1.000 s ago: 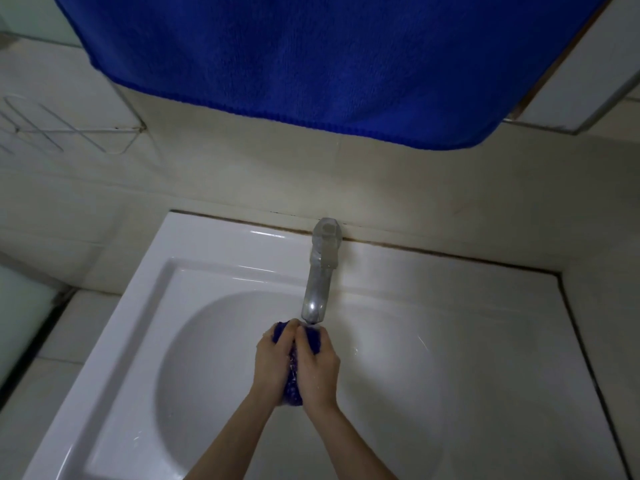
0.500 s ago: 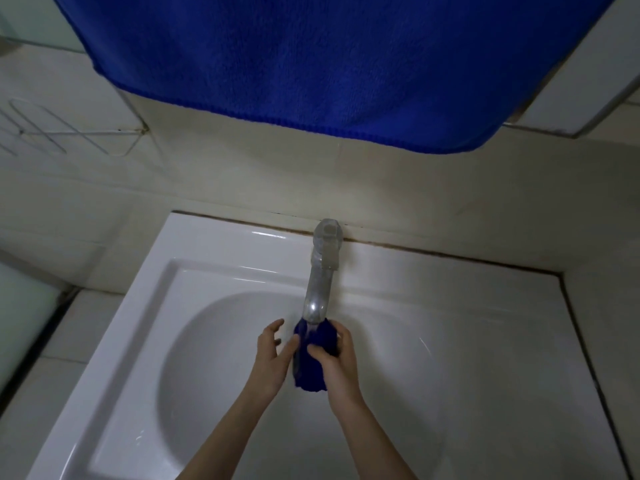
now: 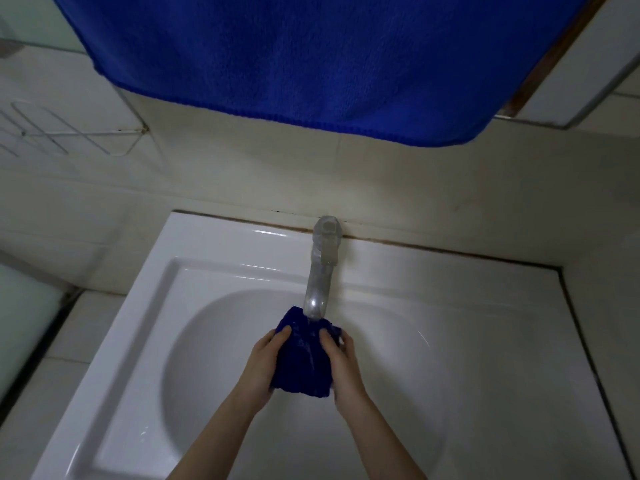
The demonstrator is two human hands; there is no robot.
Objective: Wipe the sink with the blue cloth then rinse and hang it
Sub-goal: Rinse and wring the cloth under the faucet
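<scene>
A wet, bunched blue cloth hangs over the white sink, directly under the spout of the metal tap. Water glistens on the cloth. My left hand grips its left side, thumb on top. My right hand grips its right side. Both hands hold it above the middle of the round basin.
A large blue towel hangs from above and covers the top of the view. A wire rack is fixed to the tiled wall at the left. A cabinet edge shows at the top right. Tiled ledges flank the sink.
The cloth was squeezed tight between both hands, then the left hand let go. Now both hands hold it again, spread wider and hanging lower under the tap.
</scene>
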